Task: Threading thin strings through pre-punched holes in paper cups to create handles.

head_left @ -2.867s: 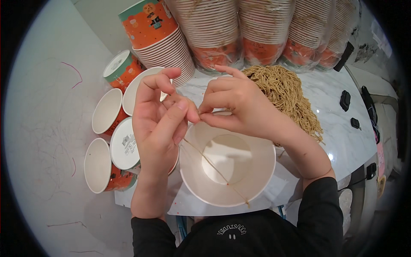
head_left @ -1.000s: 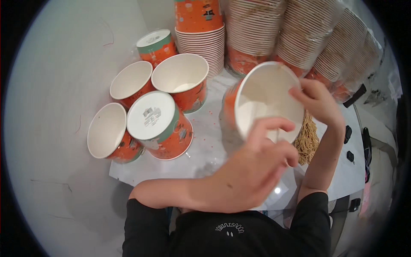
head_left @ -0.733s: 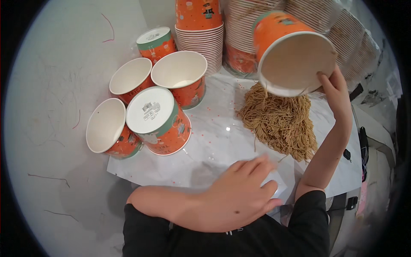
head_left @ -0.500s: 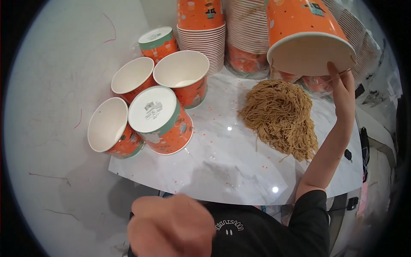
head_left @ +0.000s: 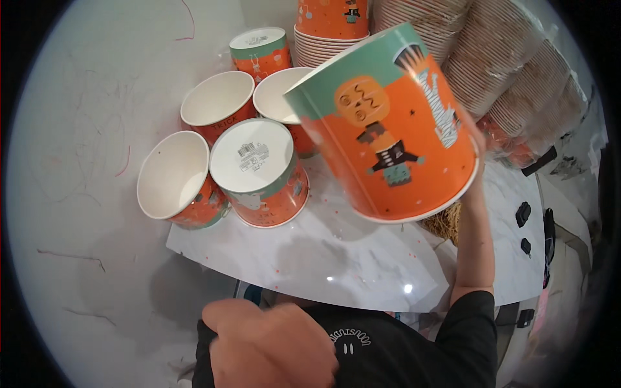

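My right hand [head_left: 477,158] grips a large orange paper tub [head_left: 420,136] with a green base band and cartoon figures. The tub is tilted over the table, its white-edged rim down toward the lower right and its base toward the upper left. Most of my right fingers are behind it. Beneath it, a heap of thin brown strands [head_left: 446,224] is largely covered, only its near edge showing. My left hand [head_left: 272,346] is raised close in front of my dark shirt, blurred, its fingers not clear; nothing shows in it.
Several smaller orange tubs stand at the left of the white marbled table [head_left: 349,271]: an upturned one [head_left: 275,207], open ones [head_left: 171,174]. Nested tub stacks [head_left: 333,48] and plastic-wrapped stacks [head_left: 498,58] line the back. Small black pieces [head_left: 523,214] lie right.
The large tub has come nearer and left, tipping so its side and base face me. It now covers most of the brown heap. My left hand has shifted slightly right.
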`<action>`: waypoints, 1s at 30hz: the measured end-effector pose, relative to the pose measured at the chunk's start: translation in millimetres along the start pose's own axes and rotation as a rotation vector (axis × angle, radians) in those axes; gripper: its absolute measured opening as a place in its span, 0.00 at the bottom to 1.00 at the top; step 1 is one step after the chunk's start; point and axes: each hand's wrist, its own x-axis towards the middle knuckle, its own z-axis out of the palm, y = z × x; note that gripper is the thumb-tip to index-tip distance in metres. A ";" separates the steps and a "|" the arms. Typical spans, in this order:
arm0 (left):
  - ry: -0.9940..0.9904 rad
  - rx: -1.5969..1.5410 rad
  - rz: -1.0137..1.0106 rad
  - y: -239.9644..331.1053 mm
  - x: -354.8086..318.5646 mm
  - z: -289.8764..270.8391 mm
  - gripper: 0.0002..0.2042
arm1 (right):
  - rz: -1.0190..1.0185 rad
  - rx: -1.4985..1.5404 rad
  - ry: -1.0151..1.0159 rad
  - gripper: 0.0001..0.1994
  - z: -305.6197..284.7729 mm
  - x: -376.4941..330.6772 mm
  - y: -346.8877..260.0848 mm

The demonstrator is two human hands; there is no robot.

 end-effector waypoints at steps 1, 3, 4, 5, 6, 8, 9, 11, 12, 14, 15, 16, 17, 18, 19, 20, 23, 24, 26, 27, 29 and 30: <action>-0.027 0.302 -0.186 22.2 -0.4 -27.0 0.06 | -0.024 -0.070 0.020 0.25 4.2 -4.2 8.5; -0.130 0.978 -0.503 73.7 8.5 -55.3 0.11 | -0.050 0.190 0.035 0.25 37.1 -3.6 2.0; -0.215 1.356 -0.395 70.0 7.7 -83.5 0.16 | -0.017 0.447 0.057 0.24 49.5 -5.9 7.5; -0.310 1.735 -0.264 60.2 9.7 -106.6 0.20 | -0.011 0.321 0.078 0.24 56.9 -8.0 18.4; -0.263 1.822 -0.337 51.7 7.5 -119.2 0.26 | -0.004 0.209 0.094 0.24 67.0 -9.1 27.6; -0.266 2.021 -0.459 48.4 2.9 -137.9 0.38 | -0.129 0.078 0.087 0.25 94.1 -2.9 33.0; -0.319 2.076 -0.437 48.5 0.5 -145.3 0.39 | -0.131 0.066 0.093 0.25 106.0 -1.3 37.2; -0.398 2.122 -0.442 46.0 -2.4 -151.1 0.37 | -0.168 0.037 0.108 0.25 119.6 0.8 50.7; -0.440 2.136 -0.435 47.0 -4.5 -151.0 0.34 | -0.107 0.097 0.110 0.25 124.1 0.3 54.9; -0.501 2.164 -0.419 50.6 -7.6 -145.8 0.31 | -0.086 0.131 0.084 0.28 131.6 -3.7 54.3; -0.466 2.064 -0.403 51.0 -12.8 -144.1 0.33 | -0.076 0.156 0.073 0.29 132.3 -8.9 53.3; -0.432 1.962 -0.384 52.6 -18.4 -141.7 0.35 | -0.082 0.096 0.004 0.29 125.5 -15.8 54.2; -0.452 1.951 -0.370 55.4 -22.9 -135.7 0.39 | 0.034 0.253 -0.015 0.28 122.2 -28.1 53.1; -0.480 1.905 -0.323 53.0 -27.7 -131.6 0.40 | 0.151 0.409 -0.035 0.27 119.0 -40.2 51.6; -0.507 1.854 -0.277 49.2 -33.6 -127.6 0.41 | 0.148 0.407 -0.036 0.27 119.9 -36.9 50.3; -0.444 1.700 -0.335 50.9 -43.4 -132.0 0.42 | 0.169 0.349 -0.080 0.26 111.5 -49.7 48.2; -0.513 1.630 -0.469 54.1 -49.3 -124.1 0.44 | 0.230 0.157 -0.205 0.26 45.5 -84.4 53.2; -0.510 1.628 -0.471 53.2 -50.1 -123.1 0.44 | 0.252 0.092 -0.240 0.26 33.1 -95.2 52.9; -0.523 1.550 -0.513 54.1 -52.5 -122.7 0.47 | 0.299 -0.038 -0.309 0.26 26.8 -103.7 47.7; -0.525 1.509 -0.598 55.5 -53.5 -124.6 0.52 | 0.322 -0.102 -0.344 0.25 31.1 -99.4 48.6; -0.551 1.537 -0.640 51.6 -44.5 -119.4 0.55 | 0.369 -0.231 -0.409 0.25 22.6 -117.1 45.4; -0.579 1.570 -0.679 49.8 -39.6 -116.4 0.58 | 0.391 -0.293 -0.443 0.25 23.4 -116.8 45.2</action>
